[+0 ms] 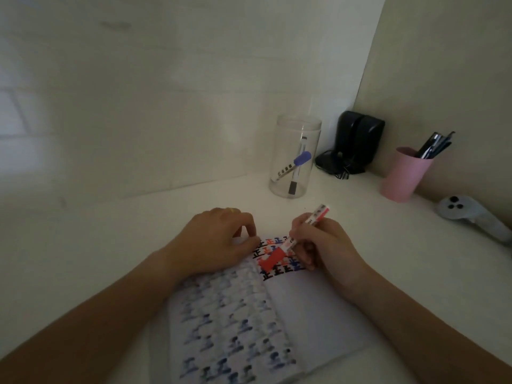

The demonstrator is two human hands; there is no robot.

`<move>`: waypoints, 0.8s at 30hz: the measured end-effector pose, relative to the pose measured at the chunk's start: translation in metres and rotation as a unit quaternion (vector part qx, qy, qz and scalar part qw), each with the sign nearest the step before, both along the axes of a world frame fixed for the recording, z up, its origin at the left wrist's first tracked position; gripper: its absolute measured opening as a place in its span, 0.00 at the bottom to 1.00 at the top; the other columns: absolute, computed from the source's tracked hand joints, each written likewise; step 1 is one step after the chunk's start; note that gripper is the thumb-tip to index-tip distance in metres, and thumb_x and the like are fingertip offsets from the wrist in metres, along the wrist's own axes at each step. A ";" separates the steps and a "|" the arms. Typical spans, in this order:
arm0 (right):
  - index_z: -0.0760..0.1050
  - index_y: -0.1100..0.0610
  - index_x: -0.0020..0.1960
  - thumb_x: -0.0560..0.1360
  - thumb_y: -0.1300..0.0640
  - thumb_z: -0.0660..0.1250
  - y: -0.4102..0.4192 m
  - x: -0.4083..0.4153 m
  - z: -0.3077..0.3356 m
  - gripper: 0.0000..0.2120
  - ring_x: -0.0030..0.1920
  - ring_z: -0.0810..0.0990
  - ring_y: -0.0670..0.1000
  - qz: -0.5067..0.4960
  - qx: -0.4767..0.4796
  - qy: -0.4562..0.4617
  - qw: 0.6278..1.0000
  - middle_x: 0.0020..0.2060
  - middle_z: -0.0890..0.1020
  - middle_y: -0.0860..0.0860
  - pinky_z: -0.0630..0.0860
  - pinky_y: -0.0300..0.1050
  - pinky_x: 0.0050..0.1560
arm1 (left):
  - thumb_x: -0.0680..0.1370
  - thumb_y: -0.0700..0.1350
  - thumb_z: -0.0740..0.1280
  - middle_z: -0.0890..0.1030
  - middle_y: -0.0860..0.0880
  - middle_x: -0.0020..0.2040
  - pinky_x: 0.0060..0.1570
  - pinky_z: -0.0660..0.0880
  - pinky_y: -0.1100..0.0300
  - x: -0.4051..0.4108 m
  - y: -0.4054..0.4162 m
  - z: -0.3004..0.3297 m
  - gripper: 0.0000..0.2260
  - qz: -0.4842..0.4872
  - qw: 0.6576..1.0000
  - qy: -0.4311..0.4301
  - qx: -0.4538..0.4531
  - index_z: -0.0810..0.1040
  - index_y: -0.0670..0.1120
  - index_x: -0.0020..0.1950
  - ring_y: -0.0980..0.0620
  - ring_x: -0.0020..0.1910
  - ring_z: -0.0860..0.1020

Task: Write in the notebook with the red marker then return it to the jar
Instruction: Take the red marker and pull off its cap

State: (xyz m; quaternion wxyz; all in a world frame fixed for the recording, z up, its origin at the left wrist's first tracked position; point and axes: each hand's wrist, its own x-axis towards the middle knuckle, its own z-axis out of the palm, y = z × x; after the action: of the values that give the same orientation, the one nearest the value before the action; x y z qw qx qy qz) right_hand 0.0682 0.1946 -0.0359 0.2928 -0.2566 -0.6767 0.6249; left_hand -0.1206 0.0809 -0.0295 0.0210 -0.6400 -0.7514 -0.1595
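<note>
An open notebook (313,314) lies on the white desk in front of me. Its right page bears rows of red, blue and black characters near the top. My right hand (324,245) grips the red marker (293,239). The marker's red cap end (271,261) points down-left over the written rows, and its white barrel sticks out behind my fingers. My left hand (219,239) rests on the upper left page with its fingertips at the spine. A clear jar (295,156) stands farther back, with a blue-capped marker (293,164) and a black-capped one inside.
A pink cup (403,176) of dark pens stands at the right by the wall. A black device with cables (354,145) sits in the corner. A white controller (471,217) lies at the far right. Walls close the desk at back and right.
</note>
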 end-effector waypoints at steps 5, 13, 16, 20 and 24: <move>0.79 0.60 0.41 0.69 0.62 0.68 0.002 0.002 -0.003 0.03 0.22 0.72 0.49 0.010 0.010 0.011 1.000 0.23 0.76 0.52 0.67 0.39 0.23 | 0.79 0.63 0.59 0.72 0.60 0.44 0.42 0.74 0.58 -0.001 -0.002 -0.006 0.16 -0.025 0.995 0.055 0.075 0.78 0.57 0.58 0.58 0.39 0.72; 0.85 0.60 0.43 0.71 0.64 0.74 -0.002 0.010 -0.001 0.02 0.34 0.78 0.55 0.005 0.002 0.088 0.996 0.35 0.83 0.60 0.78 0.47 0.40 | 0.82 0.60 0.60 0.81 0.54 0.44 0.43 0.74 0.61 0.017 -0.017 0.003 0.16 -0.159 0.981 0.046 0.098 0.79 0.51 0.55 0.55 0.41 0.77; 0.85 0.62 0.45 0.70 0.61 0.73 -0.005 0.013 0.001 0.05 0.32 0.79 0.51 0.003 -0.012 0.122 0.993 0.33 0.84 0.56 0.79 0.41 0.37 | 0.83 0.60 0.59 0.79 0.56 0.42 0.40 0.70 0.66 0.020 -0.017 0.006 0.15 -0.148 0.980 0.051 0.119 0.78 0.51 0.55 0.58 0.38 0.75; 0.86 0.64 0.49 0.69 0.58 0.73 -0.010 0.013 0.003 0.12 0.34 0.82 0.51 0.006 -0.012 0.127 0.992 0.34 0.86 0.58 0.80 0.40 0.38 | 0.83 0.60 0.57 0.73 0.61 0.42 0.39 0.68 0.68 0.023 -0.017 0.008 0.15 -0.134 0.980 0.038 0.141 0.75 0.52 0.54 0.60 0.36 0.72; 0.86 0.64 0.50 0.69 0.56 0.73 -0.011 0.012 0.003 0.14 0.35 0.83 0.52 0.013 -0.015 0.140 0.990 0.36 0.86 0.59 0.80 0.40 0.39 | 0.83 0.60 0.54 0.75 0.59 0.42 0.36 0.69 0.69 0.024 -0.018 0.009 0.16 -0.121 0.983 0.011 0.140 0.74 0.51 0.56 0.58 0.35 0.73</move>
State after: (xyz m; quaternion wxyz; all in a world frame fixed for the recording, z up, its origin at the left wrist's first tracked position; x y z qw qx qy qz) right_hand 0.0804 0.1833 -0.0328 0.3725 -0.1621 -0.6228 0.6686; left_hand -0.0970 0.0626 -0.0209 0.0991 -0.7189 -0.6382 -0.2571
